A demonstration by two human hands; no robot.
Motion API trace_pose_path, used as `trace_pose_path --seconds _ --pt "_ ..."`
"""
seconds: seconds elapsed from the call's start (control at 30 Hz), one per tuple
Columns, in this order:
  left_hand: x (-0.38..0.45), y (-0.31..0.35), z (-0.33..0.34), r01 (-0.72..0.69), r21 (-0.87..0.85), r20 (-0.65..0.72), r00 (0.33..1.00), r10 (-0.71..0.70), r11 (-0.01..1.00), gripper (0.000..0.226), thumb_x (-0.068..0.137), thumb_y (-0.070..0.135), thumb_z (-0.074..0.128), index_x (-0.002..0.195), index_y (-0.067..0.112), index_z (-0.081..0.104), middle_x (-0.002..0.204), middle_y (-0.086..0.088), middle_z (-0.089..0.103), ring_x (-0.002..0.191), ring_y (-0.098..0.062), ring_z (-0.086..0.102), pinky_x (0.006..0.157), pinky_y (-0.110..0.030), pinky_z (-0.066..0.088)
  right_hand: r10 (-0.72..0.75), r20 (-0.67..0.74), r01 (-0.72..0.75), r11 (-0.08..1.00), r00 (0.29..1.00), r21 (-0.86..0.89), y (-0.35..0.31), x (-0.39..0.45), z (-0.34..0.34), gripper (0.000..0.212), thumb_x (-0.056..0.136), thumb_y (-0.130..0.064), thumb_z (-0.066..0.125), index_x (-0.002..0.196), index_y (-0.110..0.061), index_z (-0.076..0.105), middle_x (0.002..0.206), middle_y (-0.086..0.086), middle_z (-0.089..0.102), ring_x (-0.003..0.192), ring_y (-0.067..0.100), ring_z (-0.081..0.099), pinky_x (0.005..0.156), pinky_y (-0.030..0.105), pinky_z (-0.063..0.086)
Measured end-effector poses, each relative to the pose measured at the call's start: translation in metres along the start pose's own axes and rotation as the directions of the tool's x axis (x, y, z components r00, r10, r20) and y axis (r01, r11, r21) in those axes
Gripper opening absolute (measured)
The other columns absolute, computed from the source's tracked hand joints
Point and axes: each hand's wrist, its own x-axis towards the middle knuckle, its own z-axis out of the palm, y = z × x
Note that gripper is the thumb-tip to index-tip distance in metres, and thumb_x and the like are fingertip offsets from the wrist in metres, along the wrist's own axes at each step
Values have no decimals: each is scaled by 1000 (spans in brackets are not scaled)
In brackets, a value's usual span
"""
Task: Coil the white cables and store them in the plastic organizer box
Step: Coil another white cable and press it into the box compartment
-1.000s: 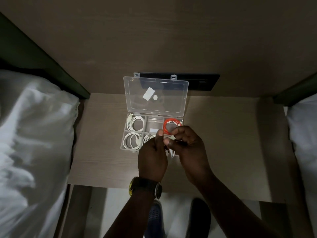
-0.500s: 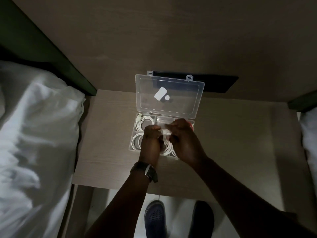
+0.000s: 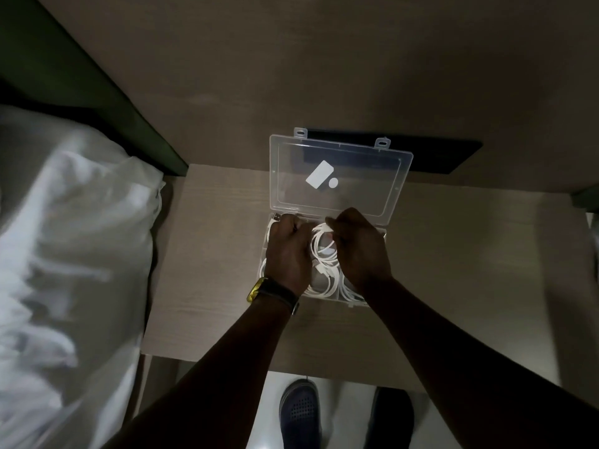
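We see the clear organizer box point(image 3: 393, 234) open on the bedside table point(image 3: 207, 254), coiled cables in its near compartments. Both hands, left point(image 3: 288, 254) and right point(image 3: 359, 251), pinch one white cable coil point(image 3: 322, 247) over its middle.

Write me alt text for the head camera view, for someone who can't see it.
Two bare hands, left hand and right hand, press a coiled white cable into an open clear plastic organizer box on a small wooden table. White bedding lies on the left.
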Motion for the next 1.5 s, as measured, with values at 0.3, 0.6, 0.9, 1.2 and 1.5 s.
trace_pose_path --seconds 0.3,0.6,0.9,1.2,1.5 --pt "4 -6 7 50 46 67 996 -53 998 31 89 9 52 117 16 63 100 -8 63 92 -26 59 72 -28 42 -11 34 19 966 999 -258 -1 3 1 13 82 -3 64 93 -11 63 80 12 68 86 37 60 65 45 55" --pt "10 3 -2 93 25 45 995 -94 995 19 91 14 56 95 10 75 94 -12 65 87 -24 60 70 -20 31 -76 163 113 967 984 -230 9 -2 -4 27 98 -22 51 93 -6 72 101 13 72 94 33 65 86 42 48" --pt "15 -5 -1 -8 67 212 977 -6 998 14 88 7 56 83 6 69 99 -13 53 70 -14 40 63 -23 31 -309 309 380 903 899 -201 29 -12 -20 23 89 -13 68 109 -5 72 109 17 61 91 32 61 84 37 46" --pt "18 -9 2 -8 117 258 966 -22 993 19 90 10 56 77 5 69 91 -8 46 69 -23 50 61 -25 30 -347 314 402 906 884 -130 19 -7 -18 13 87 -13 69 95 -10 79 93 12 77 88 32 72 80 39 55" --pt "22 -6 -1 -19 126 363 932 -28 992 20 90 13 52 83 0 66 105 -17 47 78 -31 53 65 -28 37 -73 354 145 973 932 -181 17 11 -14 14 81 -25 71 76 -15 80 87 5 75 89 26 69 74 30 46"
